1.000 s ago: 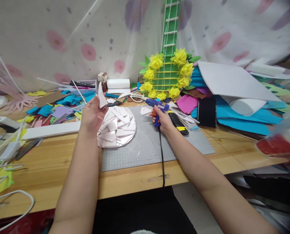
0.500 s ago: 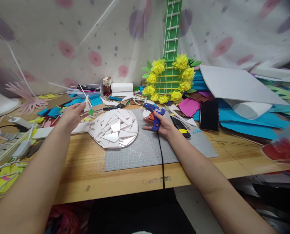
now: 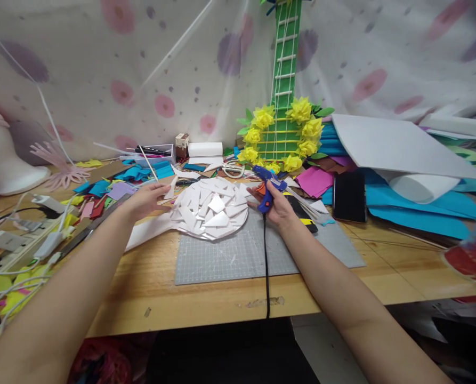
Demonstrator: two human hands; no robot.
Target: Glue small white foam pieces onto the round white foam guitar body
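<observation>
A round white disc (image 3: 200, 208) covered in overlapping white foam-board shards lies partly on the grey cutting mat (image 3: 230, 261). Its long flat white neck (image 3: 150, 230) reaches left under my left wrist. My left hand (image 3: 152, 198) pinches a small white shard (image 3: 172, 188) at the disc's left edge. In my right hand (image 3: 275, 201) is a blue and orange hot glue gun (image 3: 268, 186), its nozzle pointing up and left. That hand's fingertips are by the disc's right edge; whether they touch it I cannot tell. A black cord (image 3: 266, 266) hangs from the gun over the table edge.
Behind stands a green paper guitar neck (image 3: 284, 69) with yellow flowers (image 3: 301, 109). Scissors (image 3: 233, 170) and paper scraps lie at the back. To the right are a black phone (image 3: 349, 196) and blue sheets (image 3: 417, 213); power strips (image 3: 17, 245) and cables are on the left.
The disc has shifted right, and its neck has swung lower on the left. My left hand has moved right with the shard, closer to the disc. My right hand still holds the glue gun.
</observation>
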